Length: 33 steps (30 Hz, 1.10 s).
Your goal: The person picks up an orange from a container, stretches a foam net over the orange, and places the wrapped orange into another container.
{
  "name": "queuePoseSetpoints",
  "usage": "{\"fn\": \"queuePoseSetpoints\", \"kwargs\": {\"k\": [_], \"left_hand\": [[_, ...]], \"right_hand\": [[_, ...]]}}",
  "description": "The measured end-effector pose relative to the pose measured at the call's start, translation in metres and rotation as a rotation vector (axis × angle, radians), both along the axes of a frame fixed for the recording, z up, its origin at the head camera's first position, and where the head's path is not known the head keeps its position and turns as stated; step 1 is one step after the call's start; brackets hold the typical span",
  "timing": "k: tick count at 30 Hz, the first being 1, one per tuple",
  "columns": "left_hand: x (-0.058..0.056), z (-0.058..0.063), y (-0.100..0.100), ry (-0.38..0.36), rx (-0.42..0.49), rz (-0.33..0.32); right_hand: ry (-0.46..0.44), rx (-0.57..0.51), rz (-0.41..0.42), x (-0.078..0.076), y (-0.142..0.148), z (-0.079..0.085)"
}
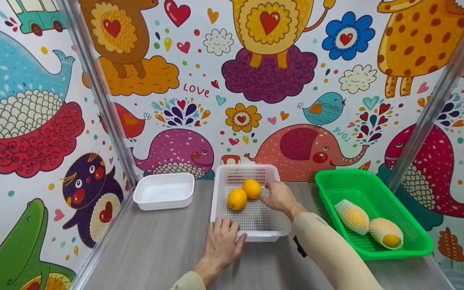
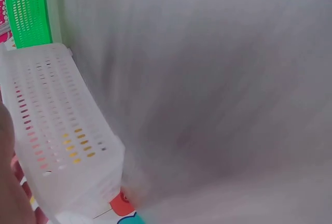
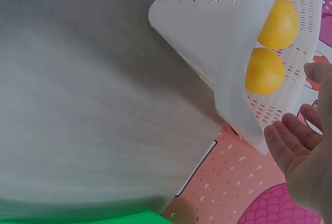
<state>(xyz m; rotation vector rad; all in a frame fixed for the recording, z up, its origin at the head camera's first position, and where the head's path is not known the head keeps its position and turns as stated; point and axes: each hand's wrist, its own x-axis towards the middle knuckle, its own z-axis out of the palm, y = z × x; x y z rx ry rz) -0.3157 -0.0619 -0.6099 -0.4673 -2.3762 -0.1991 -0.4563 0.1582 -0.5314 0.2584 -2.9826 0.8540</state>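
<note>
My left hand (image 1: 223,239) rests on the front left corner of a white perforated basket (image 1: 282,231), its fingers over the rim. Inside the basket, toward the back, two oranges (image 1: 237,199) sit close together. Across the right rim reaches my right hand (image 1: 279,196), fingertips beside the farther orange (image 1: 252,188). In the right wrist view, that hand's fingers (image 3: 293,138) are loosely bent with nothing between them, and a gap parts them from the oranges. The left wrist view shows only a sliver of the left hand at its left edge, so most of its fingers are hidden.
A green basket (image 1: 419,237) stands on the right with two fruits (image 1: 353,217) in foam net sleeves. To the left is a small white tub (image 1: 163,192). Patterned panels with metal posts (image 1: 99,86) enclose the grey table (image 1: 155,241) at the back and sides.
</note>
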Motion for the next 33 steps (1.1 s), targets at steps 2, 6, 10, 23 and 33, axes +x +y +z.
{"fn": "queuePoseSetpoints", "kwargs": {"k": [2,6,10,23,33], "left_hand": [[-0.001,-0.001,-0.001,0.011,0.006,-0.008],[-0.003,-0.004,-0.004,0.049,0.016,-0.024],[-0.004,-0.007,-0.009,0.121,0.024,-0.035],[-0.003,-0.016,-0.007,0.186,0.030,-0.028],[-0.004,-0.025,-0.004,0.226,0.018,-0.006]], "right_hand": [[-0.010,-0.001,-0.007,-0.005,-0.004,0.000],[-0.006,0.018,-0.022,-0.015,-0.012,0.000],[-0.018,-0.019,-0.032,-0.025,-0.021,-0.002],[-0.105,-0.272,-0.033,-0.030,-0.035,-0.008],[-0.142,-0.506,-0.052,-0.005,-0.048,0.016]]}}
